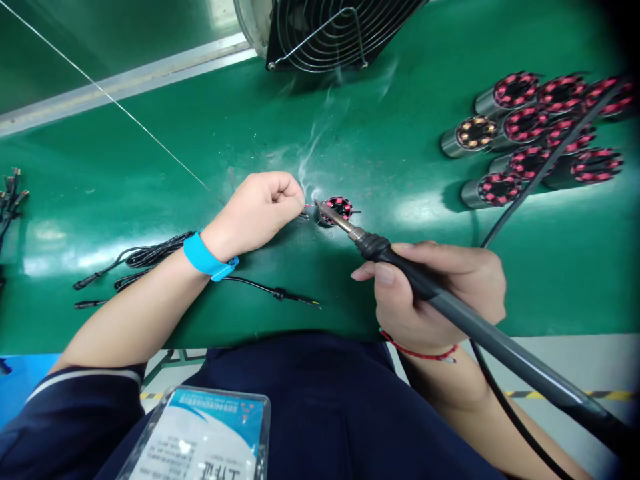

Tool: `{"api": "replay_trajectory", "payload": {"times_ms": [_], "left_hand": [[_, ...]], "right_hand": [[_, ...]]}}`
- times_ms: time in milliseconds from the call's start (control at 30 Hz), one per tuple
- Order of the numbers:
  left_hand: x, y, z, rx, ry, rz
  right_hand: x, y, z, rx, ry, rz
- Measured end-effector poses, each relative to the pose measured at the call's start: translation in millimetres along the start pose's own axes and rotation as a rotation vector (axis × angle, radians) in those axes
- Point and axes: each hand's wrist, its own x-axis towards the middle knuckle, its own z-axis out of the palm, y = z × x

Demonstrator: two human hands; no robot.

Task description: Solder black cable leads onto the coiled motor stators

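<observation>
My right hand (pixel 445 287) is wrapped round the handle of a soldering iron (pixel 495 340). Its metal tip is at the left edge of a small motor stator (pixel 342 208) with red windings, and smoke curls up from there. Just left of the stator, my left hand (pixel 263 210) is closed in a pinch. A thin silvery solder wire (pixel 150 132) runs down from the upper left to behind this hand, and a fine end shows at its fingertips near the iron's tip. The fingers hide the exact joint.
Several wound stators (pixel 525 125) in metal sleeves stand at the right, with the iron's cord (pixel 555 150) crossing before them. A fan with a wire guard (pixel 340 33) stands at the back. Black cables (pixel 155 252) lie under my left forearm; more wire ends (pixel 11 193) lie far left.
</observation>
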Motion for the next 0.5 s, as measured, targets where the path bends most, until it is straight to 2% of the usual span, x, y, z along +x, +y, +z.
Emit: {"api": "replay_trajectory", "payload": {"times_ms": [233,333,500], "left_hand": [[0.3,0.7,0.1,-0.007,0.014,-0.007],[0.7,-0.1,0.3,-0.010,0.010,-0.004],[1.0,-1.6,0.6,-0.005,0.014,-0.003]], "right_hand": [[-0.5,-0.8,0.1,-0.010,-0.033,-0.015],[1.3,0.2,0.0,0.035,-0.008,-0.029],[5.9,3.2,1.0,0.125,0.002,-0.128]]}}
